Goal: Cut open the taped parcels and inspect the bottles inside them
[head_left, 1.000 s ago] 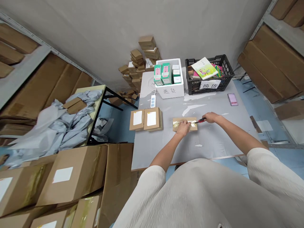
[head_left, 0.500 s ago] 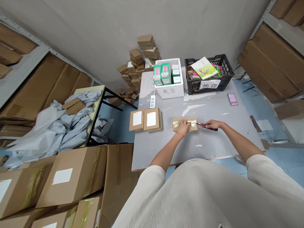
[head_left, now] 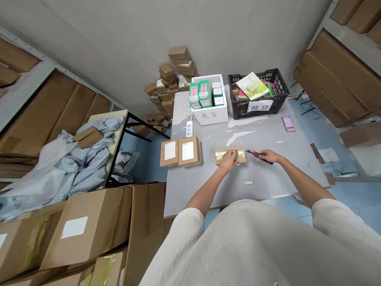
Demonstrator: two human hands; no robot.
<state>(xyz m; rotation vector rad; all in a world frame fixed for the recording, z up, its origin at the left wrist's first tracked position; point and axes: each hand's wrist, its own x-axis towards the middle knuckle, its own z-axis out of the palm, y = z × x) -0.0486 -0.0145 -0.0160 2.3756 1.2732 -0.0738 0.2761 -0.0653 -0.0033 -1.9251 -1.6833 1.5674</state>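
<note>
A tub (head_left: 210, 119) and crate (head_left: 240, 109) line the table's (head_left: 214, 184) far edge. Boxes (head_left: 187, 151) sit at the left edge, left of the parcel (head_left: 219, 153).

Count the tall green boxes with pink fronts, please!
2. The left green box and the right green box stand side by side in the white foam bin on the table. More could be hidden deeper inside.

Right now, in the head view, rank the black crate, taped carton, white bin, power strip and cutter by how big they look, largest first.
1. Black crate
2. White bin
3. Taped carton
4. Cutter and power strip: too close to rank; the cutter looks longer, the strip wider.
</note>
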